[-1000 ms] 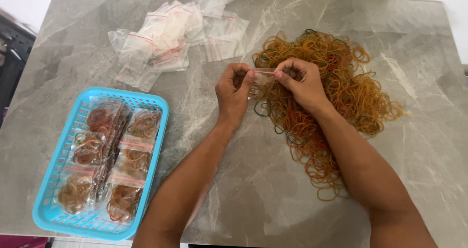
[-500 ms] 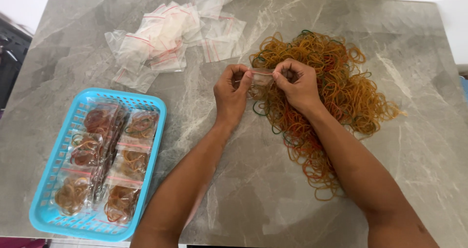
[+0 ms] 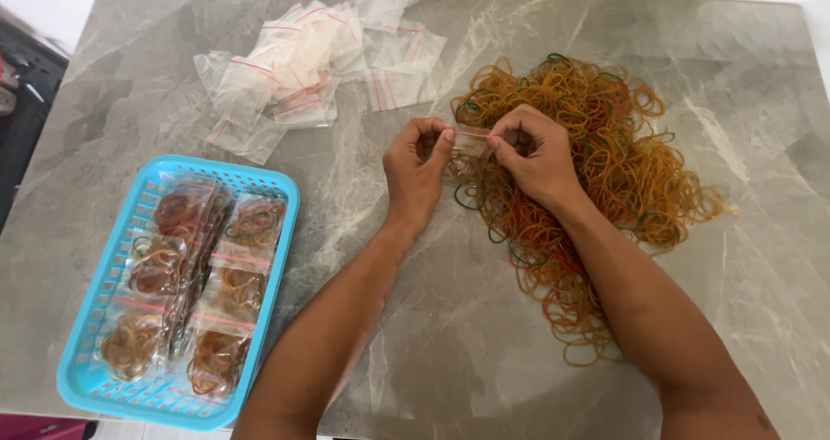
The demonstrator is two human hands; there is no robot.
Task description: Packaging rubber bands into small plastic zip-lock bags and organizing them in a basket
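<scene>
The grey marbled stone worktop (image 3: pixel 450 319) carries everything. At two o'clock lies a sprawling heap of orange, red and green rubber bands (image 3: pixel 596 172). At eight o'clock sits a sky-blue perforated plastic tray (image 3: pixel 91 379) holding filled clear packets of bands (image 3: pixel 207 276). At eleven o'clock lies a loose pile of empty clear zip bags with red strips (image 3: pixel 303 64). Near centre, both hands are clamped on one small clear zip bag with a red seal strip (image 3: pixel 469 146): the left hand (image 3: pixel 418 168) pinches its left corner, the right hand (image 3: pixel 536 156) its right corner. To close it well, the fingertips should press along the whole strip, corner to corner, with the bands kept below the seal.
</scene>
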